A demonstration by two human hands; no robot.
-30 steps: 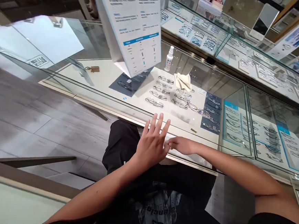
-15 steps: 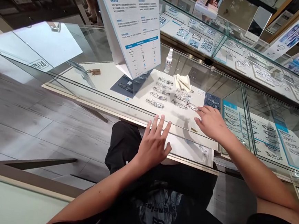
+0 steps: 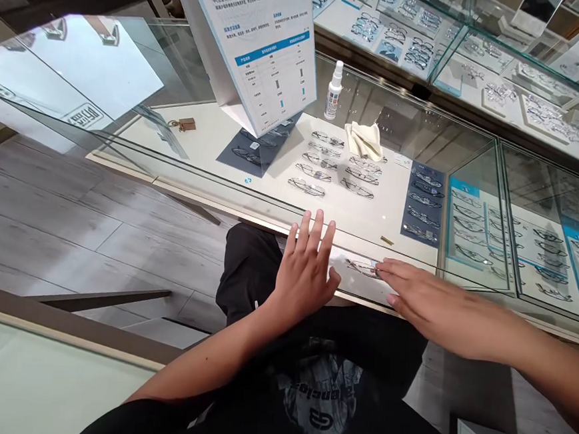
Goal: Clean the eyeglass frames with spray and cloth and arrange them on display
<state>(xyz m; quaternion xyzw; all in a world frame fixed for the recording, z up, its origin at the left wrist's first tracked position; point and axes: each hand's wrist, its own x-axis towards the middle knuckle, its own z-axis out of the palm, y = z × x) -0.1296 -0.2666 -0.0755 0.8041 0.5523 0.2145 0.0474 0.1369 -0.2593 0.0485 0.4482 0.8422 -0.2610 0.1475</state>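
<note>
My right hand (image 3: 426, 301) holds a pair of eyeglasses (image 3: 363, 268) at one side, its fingers pressed together. The glasses hang over the white strip (image 3: 338, 264) at the counter's near edge, lenses toward the left. My left hand (image 3: 308, 262) rests palm down on the counter's front edge with fingers spread and nothing in them. Beyond the hands, several eyeglasses (image 3: 306, 187) lie in two columns, the nearest right one (image 3: 356, 187) among them. A small brass-coloured piece (image 3: 386, 240) lies between the columns and my right hand.
A white spray bottle (image 3: 334, 90) and a crumpled cream cloth (image 3: 364, 141) stand behind the rows. A tall folded sign (image 3: 266, 61) rises at the left. Dark mats (image 3: 412, 217) bear more frames. Glass display cases (image 3: 507, 214) adjoin on the right.
My right hand has drawn the eyeglasses from the end of the right column toward me, down to the counter's near edge. My left hand stays spread at the edge. The view has tilted slightly.
</note>
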